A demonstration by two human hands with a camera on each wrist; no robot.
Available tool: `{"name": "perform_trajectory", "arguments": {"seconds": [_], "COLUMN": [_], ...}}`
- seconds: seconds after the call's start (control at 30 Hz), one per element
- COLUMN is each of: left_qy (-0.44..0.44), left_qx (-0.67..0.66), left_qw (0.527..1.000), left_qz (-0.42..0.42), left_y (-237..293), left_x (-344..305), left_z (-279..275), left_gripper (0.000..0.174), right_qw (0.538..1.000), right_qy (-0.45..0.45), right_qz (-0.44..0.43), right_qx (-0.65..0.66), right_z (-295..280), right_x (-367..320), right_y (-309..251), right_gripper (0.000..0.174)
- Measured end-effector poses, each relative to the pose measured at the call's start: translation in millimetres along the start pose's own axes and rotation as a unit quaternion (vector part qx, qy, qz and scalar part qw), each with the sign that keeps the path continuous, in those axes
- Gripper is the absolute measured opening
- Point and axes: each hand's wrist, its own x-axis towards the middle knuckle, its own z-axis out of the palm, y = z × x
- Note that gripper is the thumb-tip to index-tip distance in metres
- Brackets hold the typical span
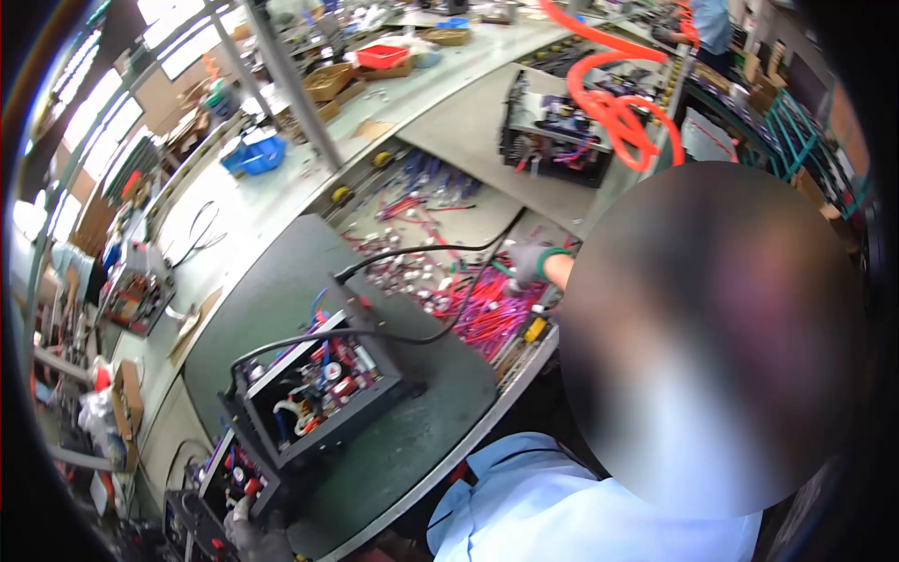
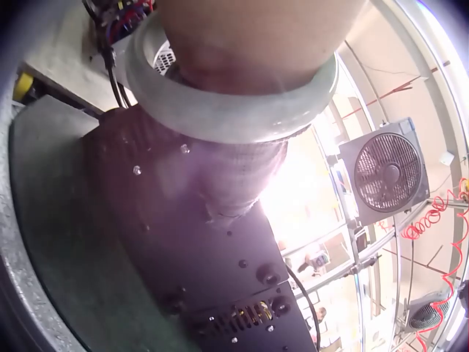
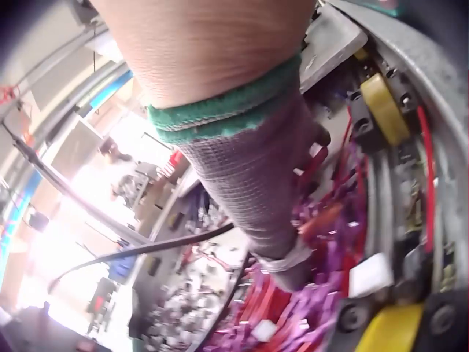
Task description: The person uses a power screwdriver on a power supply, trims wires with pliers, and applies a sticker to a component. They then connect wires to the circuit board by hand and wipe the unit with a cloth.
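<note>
My left hand, in a grey glove, is at the lower left against a dark-cased electronic unit with its inside exposed. In the left wrist view that hand lies over a dark metal panel, fingers mostly hidden. A second open unit, full of wires and components, stands beside it on the green board. My right hand, gloved with a green cuff, reaches down into a pile of red and purple wires. Its fingertips are right among the wires; whether they pinch one I cannot tell.
A black cable loops over the open unit and across the wire pile. Yellow rollers line the conveyor edge. Another opened unit is farther along, near a coiled orange hose. A blue bin sits on the far bench.
</note>
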Motion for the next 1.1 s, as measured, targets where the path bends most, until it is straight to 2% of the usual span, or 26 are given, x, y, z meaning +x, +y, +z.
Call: {"name": "perform_trajectory", "arguments": {"seconds": [0.03,0.07,0.1,0.13,0.17,0.2,0.27,0.33,0.4,0.47,0.5,0.53,0.57,0.6,0.63,0.67,0.73,0.8,0.87,0.93,1.0,1.07,1.1], "left_qy": [0.072,0.145,0.13,0.114,0.106,0.1,0.071,0.019,0.064,0.152,0.143,0.147,0.104,0.084,0.062,0.02,-0.02,-0.063,-0.033,-0.032,-0.028,-0.016,0.005], "left_qx": [-0.031,-0.054,-0.04,-0.025,-0.035,-0.047,-0.045,0.006,0.034,-0.027,-0.086,-0.123,-0.139,-0.131,-0.131,-0.085,-0.008,0.04,0.079,0.062,-0.15,-0.144,-0.189], "left_qw": [0.995,0.982,0.988,0.992,0.993,0.993,0.995,1.0,0.995,0.982,0.98,0.969,0.971,0.972,0.97,0.977,0.986,0.988,0.985,0.988,0.987,0.988,0.981], "left_qz": [0.057,0.11,0.079,0.047,0.041,0.039,0.051,0.02,0.068,0.11,0.109,0.156,0.164,0.176,0.194,0.195,0.163,0.137,0.149,0.14,0.046,0.055,0.052], "left_y": [-13,-30,-23,-11,-11,-13,-14,-4,2,28,40,58,74,91,102,116,132,141,146,139,127,122,120], "left_x": [2,-4,-7,-4,-2,-2,2,9,22,52,63,79,89,100,111,118,135,150,150,146,142,138,138], "left_z": [15,30,24,16,15,12,7,-15,-33,-46,-45,-39,-30,-15,8,19,47,58,57,54,61,65,67], "left_gripper": [0.051,0.054,0.053,0.052,0.054,0.055,0.058,0.049,0.044,0.036,0.03,0.03,0.031,0.03,0.027,0.026,0.019,0.014,0.011,0.011,0.013,0.013,0.011], "right_qw": [0.999,0.999,0.998,0.999,0.998,0.999,0.998,0.989,0.973,0.964,0.962,0.983,0.982,0.961,0.915,0.919,0.888,0.845,0.813,0.823,0.81,0.806,0.815], "right_qy": [-0.028,-0.03,-0.036,0.004,0.027,-0.027,-0.033,-0.04,-0.042,-0.037,-0.036,0.043,0.119,0.136,0.149,0.106,0.199,0.232,0.281,0.278,0.335,0.343,0.309], "right_qz": [0.02,0.026,0.044,0.015,-0.026,0.007,0.045,0.044,0.041,0.054,0.05,-0.038,-0.124,-0.236,-0.341,-0.281,-0.369,-0.465,-0.498,-0.485,-0.475,-0.473,-0.474], "right_qx": [0.002,0.013,0.03,0.043,0.047,0.044,0.015,-0.132,-0.222,-0.259,-0.266,-0.174,-0.076,0.041,0.158,0.254,0.191,0.126,0.111,0.099,-0.08,-0.093,-0.122], "right_z": [-3,-16,-27,-14,-7,-25,-59,-83,-127,-165,-181,-194,-199,-200,-202,-208,-191,-193,-184,-183,-188,-184,-182], "right_x": [-4,-13,-22,-9,-2,-9,-25,-38,-82,-115,-128,-141,-150,-151,-152,-168,-155,-163,-156,-150,-151,-148,-145], "right_y": [0,-6,-14,-3,4,-9,-26,-26,-51,-78,-86,-92,-100,-110,-125,-157,-184,-222,-254,-276,-294,-299,-300], "right_gripper": [0.095,0.092,0.088,0.086,0.077,0.06,0.045,0.038,0.034,0.039,0.039,0.041,0.045,0.047,0.05,0.045,0.047,0.047,0.047,0.05,0.049,0.045,0.044]}}
